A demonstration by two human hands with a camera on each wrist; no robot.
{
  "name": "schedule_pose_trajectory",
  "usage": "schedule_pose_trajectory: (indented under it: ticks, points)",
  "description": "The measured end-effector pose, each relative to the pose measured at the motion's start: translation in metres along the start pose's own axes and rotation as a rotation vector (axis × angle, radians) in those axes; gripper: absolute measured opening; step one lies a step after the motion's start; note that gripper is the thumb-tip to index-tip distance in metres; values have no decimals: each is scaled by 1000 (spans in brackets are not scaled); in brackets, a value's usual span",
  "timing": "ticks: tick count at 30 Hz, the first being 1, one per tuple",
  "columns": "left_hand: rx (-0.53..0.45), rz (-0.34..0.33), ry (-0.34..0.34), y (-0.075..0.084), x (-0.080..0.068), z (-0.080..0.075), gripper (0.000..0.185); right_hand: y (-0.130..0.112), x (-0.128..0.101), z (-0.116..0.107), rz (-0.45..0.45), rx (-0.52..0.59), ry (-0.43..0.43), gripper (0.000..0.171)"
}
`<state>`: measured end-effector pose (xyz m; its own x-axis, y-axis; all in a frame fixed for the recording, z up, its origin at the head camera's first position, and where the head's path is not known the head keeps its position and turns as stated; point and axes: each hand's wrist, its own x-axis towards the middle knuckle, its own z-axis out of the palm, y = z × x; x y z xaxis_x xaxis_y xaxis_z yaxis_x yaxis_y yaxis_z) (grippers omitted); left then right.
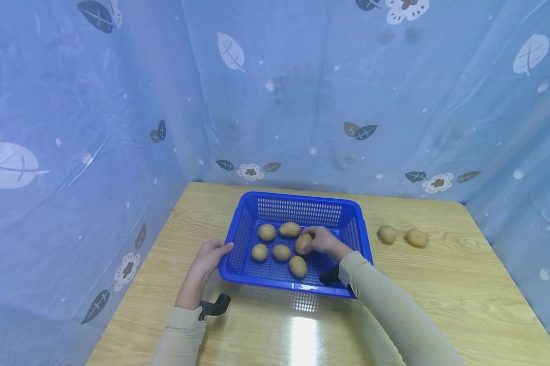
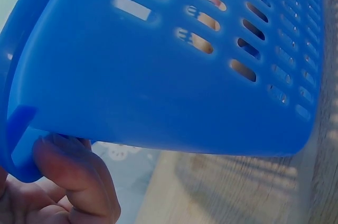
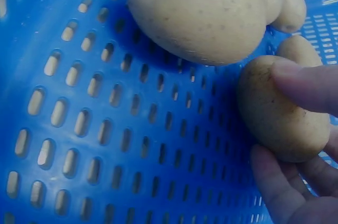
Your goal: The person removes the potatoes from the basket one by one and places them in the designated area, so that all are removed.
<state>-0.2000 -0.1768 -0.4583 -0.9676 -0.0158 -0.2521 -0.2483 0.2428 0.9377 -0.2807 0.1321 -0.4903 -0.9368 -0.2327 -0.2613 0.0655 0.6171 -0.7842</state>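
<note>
A blue plastic basket (image 1: 302, 287) with slotted walls stands on the wooden table, several potatoes lying in its left and middle part. My left hand (image 1: 209, 257) grips the basket's left rim, thumb on top; in the left wrist view its curled fingers (image 2: 79, 176) sit under the rim. Inside the basket, my right hand (image 1: 322, 241) holds a potato (image 1: 303, 245) between thumb and fingers. The right wrist view shows this held potato (image 3: 280, 110) close by a larger-looking potato (image 3: 198, 15) on the slotted floor.
Two more potatoes, one rounder (image 1: 387, 234) and one longer (image 1: 417, 238), lie on the table (image 1: 458, 284) to the right of the basket. A blue patterned curtain (image 1: 302, 101) hangs behind and beside the table. Each wrist carries a black camera mount (image 1: 216, 305).
</note>
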Motion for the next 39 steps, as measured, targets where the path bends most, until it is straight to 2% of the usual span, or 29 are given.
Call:
schedule_pose_trajectory:
  ticks: [13, 19, 28, 39]
  points:
    - [8, 2, 27, -8, 6, 0, 32, -6, -3, -7, 38, 57, 30, 58]
    - [1, -7, 31, -7, 6, 1, 32, -8, -6, -15, 50, 173, 24, 62]
    - [-14, 1, 21, -8, 6, 1, 32, -12, -8, -26, 3, 302, 35, 64]
    - [-6, -7, 13, -6, 4, 0, 35, -19, -15, -36, -99, 367, 48, 67]
